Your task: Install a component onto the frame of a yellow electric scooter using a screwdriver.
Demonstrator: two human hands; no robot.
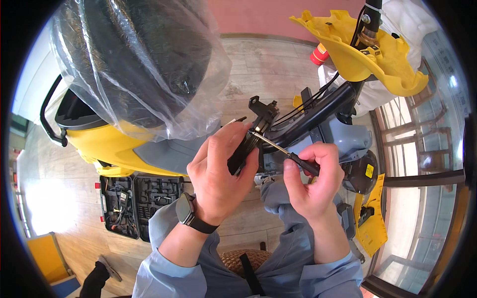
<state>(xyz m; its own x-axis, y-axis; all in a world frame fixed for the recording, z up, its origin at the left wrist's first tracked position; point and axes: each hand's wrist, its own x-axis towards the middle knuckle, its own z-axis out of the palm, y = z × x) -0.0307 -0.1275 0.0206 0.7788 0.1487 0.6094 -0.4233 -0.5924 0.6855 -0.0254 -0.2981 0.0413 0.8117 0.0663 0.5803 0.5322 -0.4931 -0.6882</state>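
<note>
My left hand (pixel 218 171), with a watch on the wrist, is closed around a black bracket-like part (pixel 261 113) with metal pieces in it. My right hand (pixel 318 181) grips the dark handle of a screwdriver (pixel 276 146). Its metal shaft points up and left, and the tip meets the black part close to my left fingertips. Exactly what the tip touches is too small to make out. Behind the part runs the black frame tube (pixel 318 111) of a yellow scooter, with thin black cables (pixel 298 111) alongside.
A plastic-wrapped black seat (pixel 144 59) and yellow body panel (pixel 109 144) stand at left. An opened tool case (pixel 135 203) lies on the floor below. Yellow front panels (pixel 367 64) rise at upper right, near glass doors (pixel 422 218). Another person's leg (pixel 95 280) shows at lower left.
</note>
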